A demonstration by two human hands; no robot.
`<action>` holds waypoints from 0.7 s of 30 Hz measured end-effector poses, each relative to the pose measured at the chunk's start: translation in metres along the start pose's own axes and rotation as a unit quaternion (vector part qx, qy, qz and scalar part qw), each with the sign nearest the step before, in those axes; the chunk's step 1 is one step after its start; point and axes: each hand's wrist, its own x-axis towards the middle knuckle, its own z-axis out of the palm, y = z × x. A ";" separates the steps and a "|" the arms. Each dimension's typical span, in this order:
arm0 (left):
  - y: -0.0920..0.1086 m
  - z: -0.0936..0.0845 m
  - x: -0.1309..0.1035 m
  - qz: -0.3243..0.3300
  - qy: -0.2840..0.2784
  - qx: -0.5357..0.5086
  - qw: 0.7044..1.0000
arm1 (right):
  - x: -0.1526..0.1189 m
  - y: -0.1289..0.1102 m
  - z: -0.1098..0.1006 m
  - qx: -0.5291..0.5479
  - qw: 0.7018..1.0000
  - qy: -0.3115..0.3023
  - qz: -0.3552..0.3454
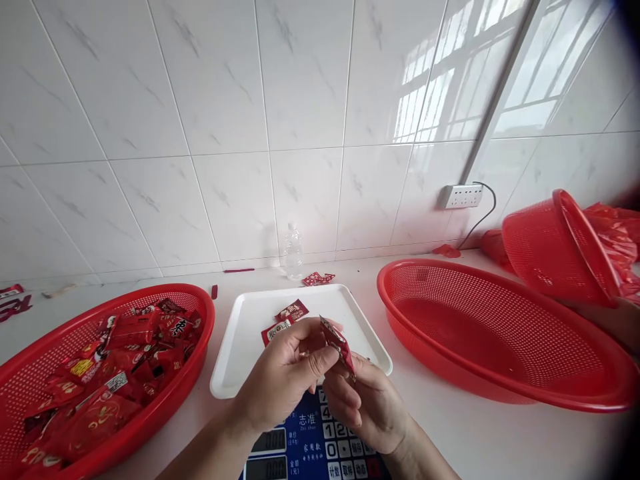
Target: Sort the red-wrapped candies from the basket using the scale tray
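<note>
My left hand (295, 367) pinches the upper part of a small red snack packet (340, 343) between thumb and fingers. Fingers of my right hand (365, 400) close on the same packet from below and the right. Both hands are above the front edge of a white tray (235, 347) that sits on a blue digital scale (310, 440). Two more red packets (293, 310) lie in the tray, one partly behind my left hand. The near part of the tray and some scale keys are hidden by my hands.
To the left stands a red basket (203, 353) filled with wrapped packets. A wide red basket (400, 320) is at the right; beyond it another person's hand (617, 323) touches a tilted red basket (545, 247). A clear plastic bottle (293, 253) and a patterned wrapper (319, 279) are near the wall.
</note>
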 end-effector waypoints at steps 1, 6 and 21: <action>-0.001 -0.001 0.000 0.009 0.002 0.008 1.000 | 0.000 0.002 0.000 -0.023 1.000 -0.001 0.008; 0.006 -0.007 -0.002 0.044 0.053 0.068 0.995 | -0.006 0.011 0.002 -0.201 0.973 0.080 -0.084; 0.017 -0.009 -0.017 -0.017 -0.048 0.170 0.984 | -0.013 0.011 -0.005 -0.239 0.925 0.172 -0.241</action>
